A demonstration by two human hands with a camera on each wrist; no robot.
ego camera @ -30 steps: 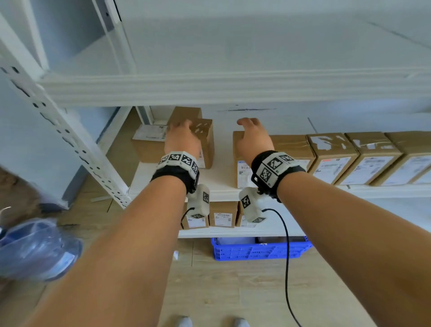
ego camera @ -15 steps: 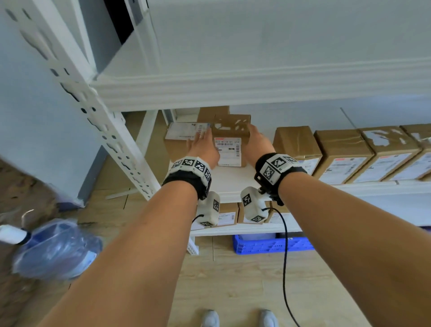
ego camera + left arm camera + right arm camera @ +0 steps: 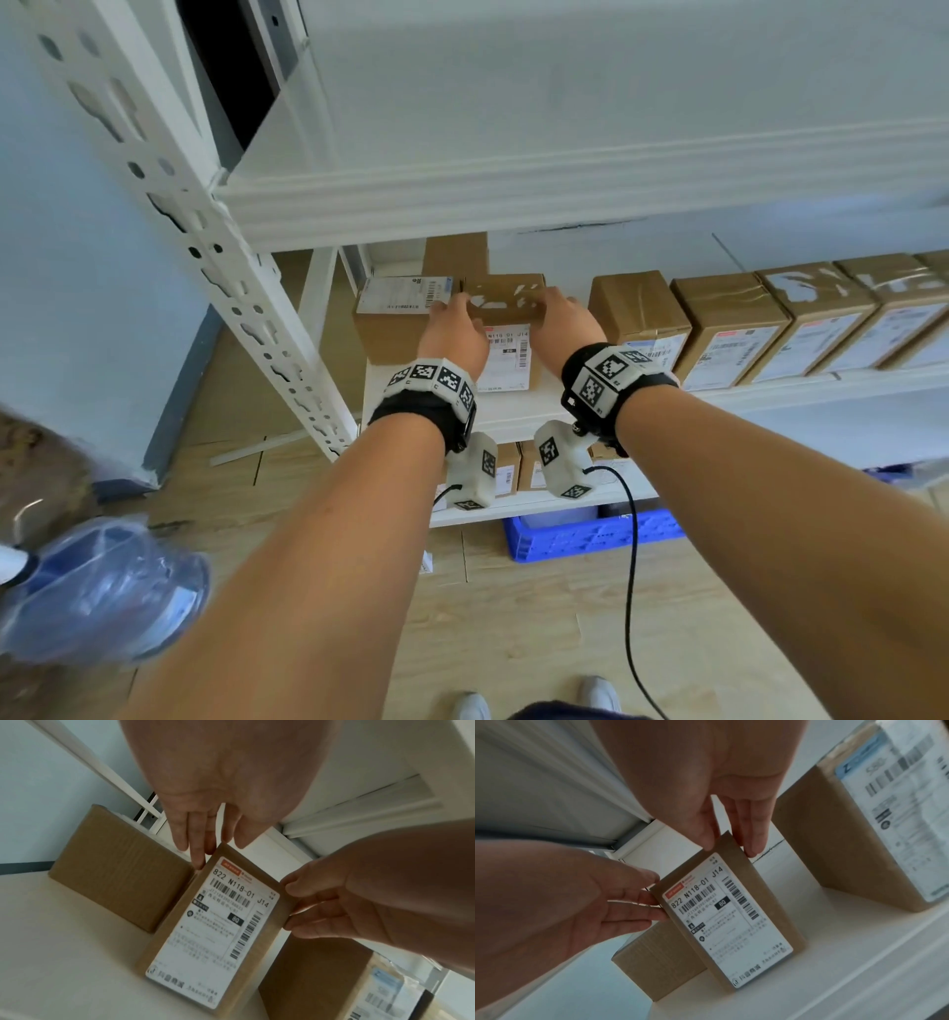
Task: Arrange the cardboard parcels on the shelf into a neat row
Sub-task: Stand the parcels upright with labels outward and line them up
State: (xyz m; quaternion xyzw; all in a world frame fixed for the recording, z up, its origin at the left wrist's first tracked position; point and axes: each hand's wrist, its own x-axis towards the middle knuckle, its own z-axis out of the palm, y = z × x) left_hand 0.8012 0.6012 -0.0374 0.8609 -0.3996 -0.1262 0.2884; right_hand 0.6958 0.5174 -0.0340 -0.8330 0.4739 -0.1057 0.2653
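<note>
Both hands clamp the labelled parcel (image 3: 506,329) from its sides, likely to slide it square without tipping. It stands on the shelf (image 3: 513,406), label facing out. Left hand (image 3: 452,331): fingers nearly straight, pressed on the left face, thumb over the top edge. Right hand (image 3: 565,321): the same, mirrored (neither wraps round). Left: flat parcel (image 3: 395,324), touching. Right: row of parcels (image 3: 729,318), gap between.

Soft, even daylight; wide-angle bending at the head view's edges; both wrist views dim, slightly motion-blurred, palms shadowed.
</note>
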